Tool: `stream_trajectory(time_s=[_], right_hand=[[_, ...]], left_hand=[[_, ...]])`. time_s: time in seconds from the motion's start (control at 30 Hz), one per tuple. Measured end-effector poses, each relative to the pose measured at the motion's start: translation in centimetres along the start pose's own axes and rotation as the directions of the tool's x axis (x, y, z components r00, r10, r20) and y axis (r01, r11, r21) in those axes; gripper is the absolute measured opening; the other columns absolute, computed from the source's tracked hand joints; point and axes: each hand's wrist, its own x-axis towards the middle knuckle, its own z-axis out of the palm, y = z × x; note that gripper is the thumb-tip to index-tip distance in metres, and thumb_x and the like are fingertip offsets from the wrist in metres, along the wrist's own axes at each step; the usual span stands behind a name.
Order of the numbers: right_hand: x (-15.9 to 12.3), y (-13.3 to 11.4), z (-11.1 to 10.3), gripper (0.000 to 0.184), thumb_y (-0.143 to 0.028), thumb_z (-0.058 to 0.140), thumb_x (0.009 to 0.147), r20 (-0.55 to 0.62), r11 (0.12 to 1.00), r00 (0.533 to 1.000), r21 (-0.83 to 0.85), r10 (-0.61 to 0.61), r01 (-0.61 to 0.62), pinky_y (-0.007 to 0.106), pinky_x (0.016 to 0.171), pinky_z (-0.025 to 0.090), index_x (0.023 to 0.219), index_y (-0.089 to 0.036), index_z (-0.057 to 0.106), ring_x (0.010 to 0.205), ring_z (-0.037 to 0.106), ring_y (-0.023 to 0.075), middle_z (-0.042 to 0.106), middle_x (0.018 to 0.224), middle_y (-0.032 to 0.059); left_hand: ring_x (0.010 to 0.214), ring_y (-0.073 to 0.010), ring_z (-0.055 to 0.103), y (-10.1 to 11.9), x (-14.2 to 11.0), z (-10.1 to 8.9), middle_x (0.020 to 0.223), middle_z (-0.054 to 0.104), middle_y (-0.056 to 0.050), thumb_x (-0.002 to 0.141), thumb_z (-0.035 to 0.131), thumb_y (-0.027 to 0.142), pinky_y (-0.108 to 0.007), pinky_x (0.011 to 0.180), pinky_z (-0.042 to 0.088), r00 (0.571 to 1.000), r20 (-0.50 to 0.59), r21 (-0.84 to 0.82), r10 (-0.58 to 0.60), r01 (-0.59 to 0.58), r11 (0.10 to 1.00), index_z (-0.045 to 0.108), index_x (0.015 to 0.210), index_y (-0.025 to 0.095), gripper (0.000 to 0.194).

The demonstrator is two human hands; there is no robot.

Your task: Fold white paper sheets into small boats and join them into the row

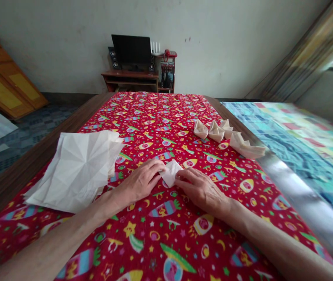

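Observation:
A small folded piece of white paper [170,173], roughly diamond-shaped, is held low over the red patterned cloth [166,230]. My left hand [145,177] pinches its left corner between thumb and fingers. On the opposite side, my right hand [199,187] grips the right corner the same way. Left of my left hand lies a stack of creased white paper sheets [81,168]. Several folded paper boats [216,131] stand beyond my right hand, near the table's right side, and a longer row of nested ones [246,147] sits closest to the edge.
The cloth covers a dark wooden table [75,117]. To the right is a bed with a blue checked sheet [309,148]. Against the far wall stands a desk [131,76] with a monitor [131,50]. A wooden cabinet [8,80] is at the left.

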Motion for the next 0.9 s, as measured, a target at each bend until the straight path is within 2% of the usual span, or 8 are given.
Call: stream_trajectory(time_s=[0.23, 0.3, 0.4, 0.53, 0.63, 0.73, 0.83, 0.9], right_hand=[[0.3, -0.2, 0.0, 0.024, -0.016, 0.047, 0.090, 0.133, 0.998, 0.991, -0.055, 0.034, -0.027, 0.031, 0.074, 0.044, 0.107, -0.023, 0.062, 0.088, 0.046, 0.0190, 0.053, 0.103, 0.0087], [0.1, -0.2, -0.1, 0.023, -0.017, 0.045, 0.091, 0.103, 0.997, 0.992, -0.025, 0.076, -0.074, 0.030, 0.072, 0.044, 0.104, -0.020, 0.063, 0.085, 0.048, 0.0181, 0.054, 0.098, 0.0086], [-0.3, -0.2, -0.3, 0.026, -0.016, 0.039, 0.093, 0.001, 0.991, 0.991, 0.030, 0.133, -0.133, 0.029, 0.070, 0.045, 0.100, -0.017, 0.064, 0.082, 0.051, 0.0174, 0.057, 0.093, 0.0090], [-0.6, -0.4, -0.4, 0.021, -0.024, 0.043, 0.094, -0.093, 0.993, 0.988, 0.024, 0.122, -0.120, 0.031, 0.073, 0.047, 0.099, -0.018, 0.063, 0.085, 0.055, 0.0183, 0.061, 0.097, 0.0095], [-0.4, -0.4, -0.3, 0.021, -0.031, 0.050, 0.092, -0.057, 0.997, 0.996, 0.013, 0.071, -0.071, 0.036, 0.079, 0.048, 0.104, -0.018, 0.063, 0.093, 0.056, 0.0211, 0.061, 0.106, 0.0105], [-0.2, -0.3, -0.1, 0.024, -0.033, 0.051, 0.092, -0.014, 0.994, 0.995, 0.058, 0.098, -0.097, 0.036, 0.081, 0.048, 0.106, -0.018, 0.063, 0.096, 0.055, 0.0213, 0.061, 0.109, 0.0108], [0.0, 0.0, -0.1, 0.024, -0.033, 0.051, 0.092, -0.010, 0.988, 0.992, 0.088, 0.129, -0.128, 0.036, 0.081, 0.049, 0.106, -0.018, 0.063, 0.094, 0.055, 0.0209, 0.060, 0.106, 0.0107], [0.0, 0.2, 0.0, 0.023, -0.031, 0.051, 0.092, -0.015, 0.985, 0.990, 0.100, 0.142, -0.140, 0.035, 0.080, 0.049, 0.106, -0.018, 0.064, 0.094, 0.055, 0.0206, 0.060, 0.103, 0.0103]], left_hand=[[0.110, -0.0178, 0.050, 0.6, 0.0, -0.5, 0.114, 0.055, -0.005, 0.089, 0.046, 0.008, -0.033, 0.101, 0.041, 1.000, 0.027, 0.053, -0.015, 0.014, 0.998, 0.052, 0.112, 0.019, 0.026], [0.110, -0.0174, 0.050, 0.7, 0.1, -0.6, 0.113, 0.055, -0.005, 0.090, 0.047, 0.009, -0.032, 0.101, 0.042, 0.999, 0.038, 0.064, -0.011, 0.008, 0.998, 0.053, 0.112, 0.018, 0.025], [0.110, -0.0179, 0.050, 0.6, 0.0, -0.8, 0.115, 0.055, -0.005, 0.092, 0.047, 0.014, -0.033, 0.100, 0.043, 0.998, 0.067, 0.094, 0.017, -0.023, 0.995, 0.055, 0.115, 0.020, 0.026], [0.110, -0.0185, 0.051, 0.3, 0.1, -1.1, 0.118, 0.054, -0.005, 0.093, 0.048, 0.021, -0.033, 0.095, 0.046, 0.991, 0.104, 0.136, 0.085, -0.099, 0.986, 0.055, 0.120, 0.024, 0.028], [0.106, -0.0190, 0.053, 0.4, 0.5, -1.5, 0.113, 0.057, -0.005, 0.094, 0.047, 0.025, -0.034, 0.093, 0.047, 0.980, 0.162, 0.222, 0.115, -0.150, 0.963, 0.056, 0.117, 0.021, 0.025], [0.101, -0.0195, 0.055, 0.7, 0.9, -2.0, 0.104, 0.062, -0.007, 0.096, 0.043, 0.025, -0.035, 0.090, 0.048, 0.961, 0.217, 0.310, 0.174, -0.237, 0.921, 0.059, 0.110, 0.016, 0.023], [0.098, -0.0196, 0.057, 0.9, 0.9, -2.1, 0.098, 0.064, -0.007, 0.097, 0.038, 0.021, -0.035, 0.087, 0.048, 0.947, 0.212, 0.354, 0.242, -0.305, 0.884, 0.060, 0.103, 0.015, 0.024], [0.096, -0.0192, 0.058, 0.9, 0.8, -1.9, 0.096, 0.065, -0.007, 0.097, 0.038, 0.019, -0.034, 0.086, 0.048, 0.951, 0.185, 0.356, 0.247, -0.299, 0.886, 0.061, 0.099, 0.015, 0.024]])
